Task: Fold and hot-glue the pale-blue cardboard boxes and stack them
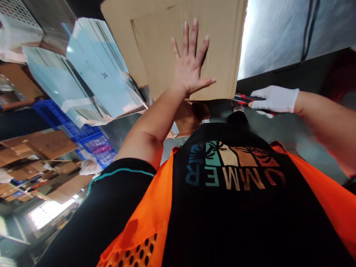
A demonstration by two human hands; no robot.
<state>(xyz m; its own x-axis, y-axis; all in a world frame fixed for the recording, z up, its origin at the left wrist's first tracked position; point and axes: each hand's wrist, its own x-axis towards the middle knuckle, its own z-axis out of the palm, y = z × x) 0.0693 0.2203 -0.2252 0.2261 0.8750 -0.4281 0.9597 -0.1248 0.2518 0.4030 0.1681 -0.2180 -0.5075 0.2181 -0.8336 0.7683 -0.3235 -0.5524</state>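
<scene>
My bare left hand (191, 66) lies flat on a sheet of brown cardboard (155, 63), its fingers spread wide. Low at the right, my right hand (271, 99) wears a white glove and is closed around a pliers-like tool (243, 97) with red and black handles. The tool's front end is close to the cardboard's lower right corner; whether it touches is not clear. The far end of the tool is hard to make out.
Stacks of light blue sheets (94, 70) stand left of the cardboard. Blue plastic crates (97, 146) are below them. A shiny metal surface (278, 37) with a dark cable (308, 33) is at the right. Cardboard boxes (50, 144) fill the far left.
</scene>
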